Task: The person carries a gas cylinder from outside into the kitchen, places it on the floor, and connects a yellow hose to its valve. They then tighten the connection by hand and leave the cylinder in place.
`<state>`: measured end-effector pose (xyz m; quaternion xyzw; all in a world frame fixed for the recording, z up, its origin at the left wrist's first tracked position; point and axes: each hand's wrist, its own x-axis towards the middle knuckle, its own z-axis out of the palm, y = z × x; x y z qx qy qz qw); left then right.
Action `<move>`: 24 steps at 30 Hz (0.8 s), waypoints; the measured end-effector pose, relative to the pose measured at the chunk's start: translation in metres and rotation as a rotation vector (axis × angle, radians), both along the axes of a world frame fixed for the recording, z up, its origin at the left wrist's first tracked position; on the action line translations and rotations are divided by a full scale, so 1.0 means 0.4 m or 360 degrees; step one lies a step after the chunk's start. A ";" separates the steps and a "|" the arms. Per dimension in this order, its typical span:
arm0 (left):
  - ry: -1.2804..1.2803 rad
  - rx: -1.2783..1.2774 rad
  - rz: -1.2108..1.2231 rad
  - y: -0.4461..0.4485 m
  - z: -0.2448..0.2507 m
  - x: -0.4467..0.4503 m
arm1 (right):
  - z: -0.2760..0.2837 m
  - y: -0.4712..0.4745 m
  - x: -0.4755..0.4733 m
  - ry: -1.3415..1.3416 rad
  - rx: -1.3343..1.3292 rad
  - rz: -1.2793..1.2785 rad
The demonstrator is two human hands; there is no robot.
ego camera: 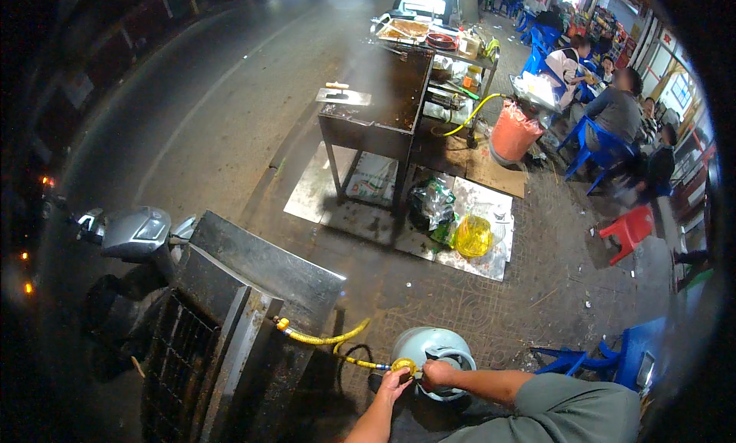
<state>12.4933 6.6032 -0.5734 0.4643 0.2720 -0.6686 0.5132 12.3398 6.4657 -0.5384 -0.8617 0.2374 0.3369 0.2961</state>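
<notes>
A pale grey-green gas cylinder point(409, 340) stands on the paving right in front of me. My left hand point(393, 383) grips a round yellow gas regulator point(403, 364) at the left of the cylinder's collar point(470, 359). My right hand point(439, 376) is closed at the collar, on a small metal fitting point(419, 372) beside the regulator; its fingers hide most of that part. From the regulator a yellow gas hose point(313, 339) loops left to a valve point(282, 323) on the side of a metal grill point(231, 334).
Ahead is a smoking charcoal grill point(368, 127) with a trowel-like tool point(344, 96) on its rim. Beside it are a loaded cart point(486, 63), an oil jug point(474, 236) and a lined bin point(513, 134). Blue chairs point(624, 351), a red stool point(628, 230) and seated people point(612, 112) are at right.
</notes>
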 end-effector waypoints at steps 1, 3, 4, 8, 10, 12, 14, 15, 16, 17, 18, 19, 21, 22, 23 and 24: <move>0.0003 -0.0059 -0.0008 0.004 0.002 0.011 | 0.031 -0.004 -0.003 -0.0051 0.0021 0.0037; 0.0018 -0.0029 -0.0023 -0.002 0.004 0.002 | 0.057 -0.012 -0.007 -0.0053 -0.0007 0.0014; 0.0025 -0.0062 -0.0048 -0.001 0.005 0.006 | 0.047 -0.018 -0.004 -0.0048 -0.0093 -0.0016; 0.0030 -0.0037 -0.0022 0.000 0.012 0.005 | -0.112 -0.018 0.052 0.0191 0.0301 0.0121; 0.0017 -0.0072 -0.0009 0.002 0.015 0.006 | -0.184 -0.013 0.080 0.0255 0.0286 0.0289; 0.0059 -0.0035 -0.0040 0.004 0.019 0.010 | -0.199 -0.010 0.098 0.0392 0.0336 0.0297; 0.0012 -0.0066 -0.0019 0.004 0.023 0.012 | -0.143 -0.008 0.096 0.0481 0.0294 0.0203; 0.0074 -0.0165 -0.0033 0.006 0.025 0.018 | -0.094 -0.010 0.095 0.0434 0.0297 0.0170; 0.0021 -0.0064 -0.0045 0.001 0.026 0.011 | -0.036 -0.006 0.090 0.0446 0.0281 0.0154; -0.0006 -0.0039 -0.0048 0.004 0.027 0.019 | 0.019 -0.008 0.088 0.0421 0.0213 0.0119; -0.0008 -0.0040 -0.0055 -0.005 0.027 0.003 | 0.079 0.004 0.071 0.0162 0.0049 -0.0070; 0.0037 -0.0005 -0.0076 0.000 0.026 0.014 | 0.120 0.008 0.061 0.0123 0.0000 0.0031; 0.0021 -0.0053 -0.0021 -0.002 0.021 0.004 | 0.156 0.014 0.048 0.0182 0.0070 -0.0052; 0.0035 -0.0063 -0.0017 -0.007 0.017 -0.010 | 0.144 0.014 0.048 0.0187 0.0010 -0.0080; 0.0002 0.0070 -0.0006 -0.004 0.013 -0.010 | 0.120 0.012 0.054 0.0129 -0.0076 -0.0119; 0.0034 -0.0059 -0.0004 0.002 0.010 -0.007 | 0.084 0.008 0.061 0.0085 -0.0100 -0.0141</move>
